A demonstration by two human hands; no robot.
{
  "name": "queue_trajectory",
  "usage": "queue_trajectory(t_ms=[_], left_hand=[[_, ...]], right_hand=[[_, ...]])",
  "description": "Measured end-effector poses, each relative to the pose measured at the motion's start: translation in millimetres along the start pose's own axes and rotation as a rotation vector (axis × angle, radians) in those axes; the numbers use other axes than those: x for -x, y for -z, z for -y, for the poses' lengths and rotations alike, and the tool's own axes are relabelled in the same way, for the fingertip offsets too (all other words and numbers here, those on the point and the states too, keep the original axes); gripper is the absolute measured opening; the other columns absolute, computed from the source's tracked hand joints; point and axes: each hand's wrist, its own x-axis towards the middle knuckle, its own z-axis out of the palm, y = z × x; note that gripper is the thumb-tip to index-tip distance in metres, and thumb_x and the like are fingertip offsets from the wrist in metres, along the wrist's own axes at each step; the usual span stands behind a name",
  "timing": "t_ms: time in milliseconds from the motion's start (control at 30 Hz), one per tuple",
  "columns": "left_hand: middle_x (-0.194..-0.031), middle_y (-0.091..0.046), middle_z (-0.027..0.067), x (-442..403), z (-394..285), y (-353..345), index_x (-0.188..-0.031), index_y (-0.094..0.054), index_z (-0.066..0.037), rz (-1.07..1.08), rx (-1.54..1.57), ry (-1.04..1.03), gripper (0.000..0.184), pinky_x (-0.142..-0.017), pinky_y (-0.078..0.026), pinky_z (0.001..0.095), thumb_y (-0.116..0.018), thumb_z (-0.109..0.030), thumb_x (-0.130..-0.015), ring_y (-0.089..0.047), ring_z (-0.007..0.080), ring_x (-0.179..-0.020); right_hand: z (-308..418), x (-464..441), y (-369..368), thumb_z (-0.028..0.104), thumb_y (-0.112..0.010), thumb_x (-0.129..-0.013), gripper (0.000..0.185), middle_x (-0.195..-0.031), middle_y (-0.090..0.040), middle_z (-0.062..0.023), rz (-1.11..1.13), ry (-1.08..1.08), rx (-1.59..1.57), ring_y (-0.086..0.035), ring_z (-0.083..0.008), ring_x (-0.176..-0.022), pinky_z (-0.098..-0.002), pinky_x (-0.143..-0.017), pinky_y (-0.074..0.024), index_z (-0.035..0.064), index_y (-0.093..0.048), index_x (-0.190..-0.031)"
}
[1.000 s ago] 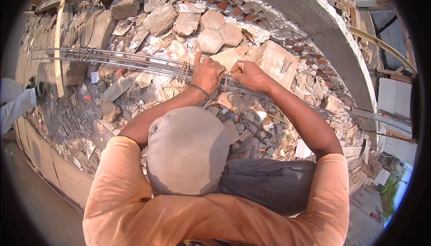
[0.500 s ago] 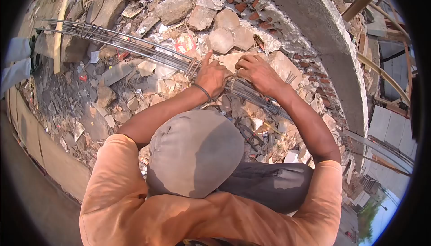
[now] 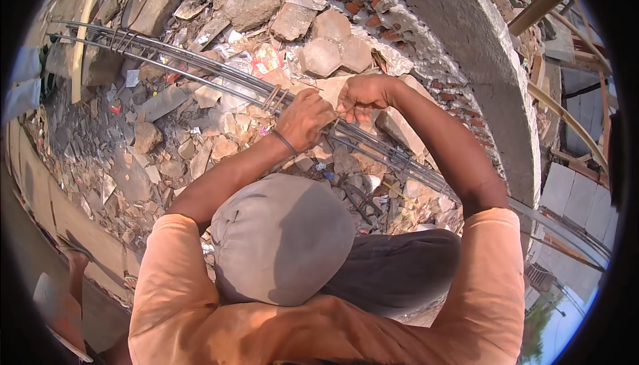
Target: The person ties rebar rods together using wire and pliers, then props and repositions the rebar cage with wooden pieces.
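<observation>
A long bundle of steel reinforcing bars runs diagonally over the rubble, with several stirrups gathered around it. My left hand is closed over the bundle just right of those stirrups. Close beside it, above the bars, my right hand is bent at the wrist with fingers pinched together. What the right fingertips hold is too small to make out. A thin wire end shows above my left hand. On the rubble below the bars lies a dark, two-handled tool, resembling pincers.
Broken concrete and brick rubble covers the ground. A concrete beam curves along the right, with broken brickwork beside it. A bamboo pole crosses the bars' far left end. Another person's sandalled foot is at lower left.
My right hand has turned over, its wrist rising and its fingers curling downward. My left hand stays on the bars. Another person's leg has come into view at lower left.
</observation>
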Motion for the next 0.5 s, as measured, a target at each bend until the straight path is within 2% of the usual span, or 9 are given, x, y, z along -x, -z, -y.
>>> queue_trajectory(t_ms=[33, 167, 267, 300, 400, 433, 500], left_hand=[[-0.089, -0.062, 0.0063, -1, 0, 0, -0.096, -0.067, -0.007, 0.006, 0.0, 0.013, 0.037, -0.09, -0.043, 0.0429, -0.069, -0.004, -0.06, -0.057, 0.0275, -0.088], [-0.09, -0.062, 0.0062, -1, -3, -1, -0.098, -0.068, -0.007, -0.007, 0.003, 0.048, 0.038, -0.081, -0.043, 0.0404, -0.068, -0.001, -0.06, -0.057, 0.0268, -0.087], [-0.09, -0.063, 0.0059, -4, -2, 0, -0.1, -0.069, -0.008, 0.005, -0.008, 0.019, 0.038, -0.079, -0.043, 0.0393, -0.066, 0.0, -0.063, -0.057, 0.0262, -0.086], [-0.09, -0.063, 0.0057, -4, -1, 1, -0.1, -0.07, -0.009, 0.019, -0.011, 0.005, 0.037, -0.079, -0.043, 0.0389, -0.066, 0.0, -0.064, -0.057, 0.026, -0.086], [-0.09, -0.063, 0.0049, -4, -2, 1, -0.101, -0.071, -0.012, 0.027, 0.005, 0.018, 0.037, -0.078, -0.044, 0.0382, -0.065, 0.001, -0.067, -0.057, 0.0257, -0.085], [-0.091, -0.063, 0.0047, -4, 0, 0, -0.102, -0.071, -0.012, 0.03, -0.006, 0.016, 0.037, -0.078, -0.044, 0.0382, -0.065, 0.001, -0.068, -0.057, 0.0256, -0.085], [-0.091, -0.064, 0.0043, 0, 4, -4, -0.103, -0.072, -0.013, 0.042, -0.016, 0.009, 0.038, -0.078, -0.044, 0.0381, -0.065, 0.001, -0.068, -0.058, 0.0253, -0.086]], right_hand=[[-5, -7, 1, 0.012, -0.057, -0.091, 0.014, -0.079, -0.065, -0.0085, 0.029, -0.038, -0.124, -0.063, -0.0179, -0.056, -0.0324, -0.045, -0.0518, -0.0001, -0.06, -0.097], [-28, 4, -11, 0.008, -0.06, -0.087, 0.013, -0.074, -0.062, -0.0084, -0.171, 0.077, -0.345, -0.063, -0.017, -0.054, -0.0324, -0.043, -0.054, -0.0034, -0.059, -0.094], [-28, 24, -36, 0.009, -0.061, -0.088, 0.015, -0.073, -0.061, -0.0066, -0.325, 0.026, -0.419, -0.063, -0.0157, -0.053, -0.0332, -0.044, -0.0537, -0.0045, -0.058, -0.093], [-25, 31, -45, 0.01, -0.057, -0.09, 0.015, -0.072, -0.06, -0.0073, -0.344, 0.008, -0.476, -0.062, -0.0175, -0.052, -0.0353, -0.045, -0.0535, -0.0046, -0.058, -0.09], [-54, 5, -45, 0.012, -0.052, -0.092, 0.017, -0.071, -0.06, -0.0087, -0.13, -0.016, -0.899, -0.063, -0.022, -0.053, -0.0373, -0.047, -0.0541, -0.0031, -0.058, -0.087], [-55, 4, -46, 0.014, -0.049, -0.094, 0.018, -0.071, -0.059, -0.009, -0.106, 0.014, -0.909, -0.06, -0.0236, -0.05, -0.0368, -0.048, -0.0538, -0.0027, -0.056, -0.092], [-42, 17, -62, 0.02, -0.048, -0.096, 0.024, -0.071, -0.059, -0.009, -0.285, 0.076, -0.808, -0.062, -0.0233, -0.056, -0.0356, -0.05, -0.0538, -0.003, -0.054, -0.098]])
